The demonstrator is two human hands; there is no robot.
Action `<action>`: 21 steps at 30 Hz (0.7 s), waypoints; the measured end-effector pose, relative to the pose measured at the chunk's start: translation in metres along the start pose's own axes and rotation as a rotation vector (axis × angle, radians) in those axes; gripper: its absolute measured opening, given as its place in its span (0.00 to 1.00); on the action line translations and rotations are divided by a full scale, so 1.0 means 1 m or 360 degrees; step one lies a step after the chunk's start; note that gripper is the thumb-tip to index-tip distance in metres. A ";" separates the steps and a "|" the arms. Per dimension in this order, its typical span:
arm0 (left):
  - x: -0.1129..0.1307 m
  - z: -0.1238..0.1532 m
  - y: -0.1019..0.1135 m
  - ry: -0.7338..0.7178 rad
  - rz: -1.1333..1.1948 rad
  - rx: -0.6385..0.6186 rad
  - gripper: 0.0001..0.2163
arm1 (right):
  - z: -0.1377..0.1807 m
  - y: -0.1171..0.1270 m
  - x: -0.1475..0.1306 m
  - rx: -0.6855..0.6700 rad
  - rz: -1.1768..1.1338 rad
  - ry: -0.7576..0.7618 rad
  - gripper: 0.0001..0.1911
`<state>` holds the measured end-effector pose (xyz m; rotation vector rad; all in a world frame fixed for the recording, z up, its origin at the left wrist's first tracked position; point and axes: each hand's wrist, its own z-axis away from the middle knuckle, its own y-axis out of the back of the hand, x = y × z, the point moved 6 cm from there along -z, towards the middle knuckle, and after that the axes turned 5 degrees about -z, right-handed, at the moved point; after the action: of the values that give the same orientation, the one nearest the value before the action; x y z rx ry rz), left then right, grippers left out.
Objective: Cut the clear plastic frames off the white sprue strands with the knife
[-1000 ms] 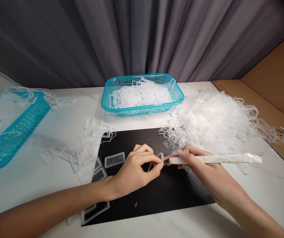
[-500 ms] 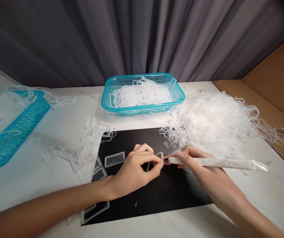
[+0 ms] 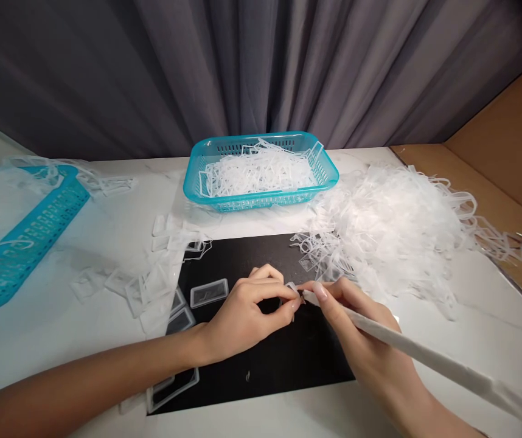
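My left hand (image 3: 247, 316) pinches a small clear plastic frame piece (image 3: 291, 288) over the black mat (image 3: 265, 353), fingers curled. My right hand (image 3: 356, 328) grips a long white paper-wrapped tool (image 3: 425, 356) like a pen. Its tip touches the clear piece beside my left fingertips. The tool's handle slants down to the right, toward the frame's lower right corner. A clear rectangular tray piece (image 3: 209, 292) lies on the mat just left of my left hand.
A teal basket (image 3: 329, 173) of white plastic strips stands behind the mat. A big heap of white plastic scrap (image 3: 398, 225) lies to the right. Another teal basket (image 3: 24, 237) sits at the far left, with loose clear pieces (image 3: 151, 286) between. A brown board (image 3: 493, 176) borders the right.
My right hand has turned the white tool: its handle swung from pointing right to slanting down toward me. My left hand stays pinched on the clear piece.
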<state>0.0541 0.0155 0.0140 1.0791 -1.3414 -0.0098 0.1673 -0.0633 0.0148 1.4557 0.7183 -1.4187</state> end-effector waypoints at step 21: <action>-0.003 0.000 -0.003 0.0109 0.0224 -0.0142 0.07 | -0.003 0.002 -0.005 0.0179 0.0448 0.0522 0.09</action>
<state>0.0546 0.0151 0.0103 0.9008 -1.3400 0.0703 0.1693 -0.0606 0.0200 1.8248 0.6094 -1.0302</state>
